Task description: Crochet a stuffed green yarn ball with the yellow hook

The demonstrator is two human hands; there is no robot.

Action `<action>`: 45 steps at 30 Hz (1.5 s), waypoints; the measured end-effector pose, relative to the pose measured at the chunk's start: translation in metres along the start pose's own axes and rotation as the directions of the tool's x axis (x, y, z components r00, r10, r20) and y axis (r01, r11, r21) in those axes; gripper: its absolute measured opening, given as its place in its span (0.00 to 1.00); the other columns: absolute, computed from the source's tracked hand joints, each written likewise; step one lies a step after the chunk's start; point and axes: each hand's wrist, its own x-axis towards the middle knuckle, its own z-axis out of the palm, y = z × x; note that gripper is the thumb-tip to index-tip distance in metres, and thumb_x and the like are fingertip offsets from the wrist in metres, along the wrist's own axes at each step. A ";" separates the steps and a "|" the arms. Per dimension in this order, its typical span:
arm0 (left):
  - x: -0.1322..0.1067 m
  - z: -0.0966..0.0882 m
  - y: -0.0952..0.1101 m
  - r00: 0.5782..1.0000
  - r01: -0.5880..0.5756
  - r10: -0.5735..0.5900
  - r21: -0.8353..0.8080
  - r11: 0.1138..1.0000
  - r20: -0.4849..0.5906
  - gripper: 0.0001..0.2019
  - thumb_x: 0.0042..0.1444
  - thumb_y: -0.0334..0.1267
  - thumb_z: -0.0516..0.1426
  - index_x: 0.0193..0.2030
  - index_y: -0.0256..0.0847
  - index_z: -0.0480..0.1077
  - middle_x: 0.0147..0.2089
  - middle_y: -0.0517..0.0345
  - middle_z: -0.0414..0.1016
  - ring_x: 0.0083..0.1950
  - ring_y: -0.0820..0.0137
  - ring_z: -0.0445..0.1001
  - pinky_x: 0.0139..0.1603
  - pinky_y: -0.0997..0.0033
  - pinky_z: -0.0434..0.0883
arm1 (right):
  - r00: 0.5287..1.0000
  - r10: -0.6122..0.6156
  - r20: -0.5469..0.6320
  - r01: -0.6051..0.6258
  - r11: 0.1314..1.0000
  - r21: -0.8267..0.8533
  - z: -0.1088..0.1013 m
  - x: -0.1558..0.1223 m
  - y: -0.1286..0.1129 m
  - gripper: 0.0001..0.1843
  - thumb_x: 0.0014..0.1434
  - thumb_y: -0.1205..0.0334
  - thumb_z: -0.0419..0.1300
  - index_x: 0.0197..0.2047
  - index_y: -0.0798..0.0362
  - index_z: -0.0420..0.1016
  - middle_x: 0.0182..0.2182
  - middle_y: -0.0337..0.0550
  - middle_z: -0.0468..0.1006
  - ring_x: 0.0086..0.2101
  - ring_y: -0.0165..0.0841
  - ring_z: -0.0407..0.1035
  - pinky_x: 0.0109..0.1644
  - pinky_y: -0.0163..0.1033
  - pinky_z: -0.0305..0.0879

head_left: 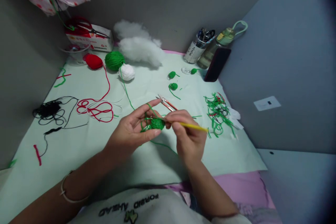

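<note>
My left hand (133,127) pinches a small green crocheted piece (156,123) between thumb and fingers, with green yarn looped over the forefinger. My right hand (187,131) grips a yellow-handled crochet hook (193,126) whose tip is in the green piece. The green strand (126,91) runs back across the pale green table cover (78,140) to a green yarn ball (114,60). Small thread snips (166,102) lie on the cover just behind my hands.
Red yarn ball (93,61), white yarn ball (127,72), white stuffing (139,47), loose red yarn (96,108) and black yarn (49,110) lie left. Small green pieces (172,80), a heap of yarn scraps (217,113), a phone (217,64), bottle (217,43) and tool cup (196,47) stand right.
</note>
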 end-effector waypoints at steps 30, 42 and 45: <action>0.001 -0.014 0.007 0.995 -0.022 0.000 0.227 0.974 0.096 0.31 0.51 0.30 0.73 0.62 0.57 0.80 0.51 0.56 0.75 0.53 0.63 0.77 0.57 0.65 0.72 | 0.940 0.299 0.167 -0.342 0.839 0.423 -0.003 0.018 0.000 0.11 0.68 0.51 0.65 0.38 0.49 0.81 0.30 0.40 0.84 0.28 0.30 0.74 0.35 0.37 0.75; 0.008 -0.019 0.013 0.972 -0.220 0.136 0.530 0.819 0.193 0.26 0.55 0.32 0.71 0.60 0.56 0.81 0.44 0.59 0.75 0.49 0.68 0.73 0.57 0.68 0.69 | 0.932 0.233 0.278 -0.319 0.890 0.325 -0.016 0.019 0.001 0.10 0.72 0.56 0.61 0.43 0.48 0.82 0.36 0.39 0.85 0.36 0.31 0.79 0.44 0.37 0.77; 0.009 -0.023 0.012 0.968 -0.230 0.131 0.551 0.802 0.213 0.26 0.56 0.33 0.70 0.61 0.56 0.81 0.44 0.59 0.76 0.49 0.68 0.74 0.56 0.68 0.70 | 0.940 0.170 0.297 -0.239 0.947 0.215 -0.021 0.022 -0.003 0.09 0.72 0.58 0.61 0.43 0.49 0.83 0.37 0.40 0.84 0.36 0.30 0.78 0.44 0.37 0.77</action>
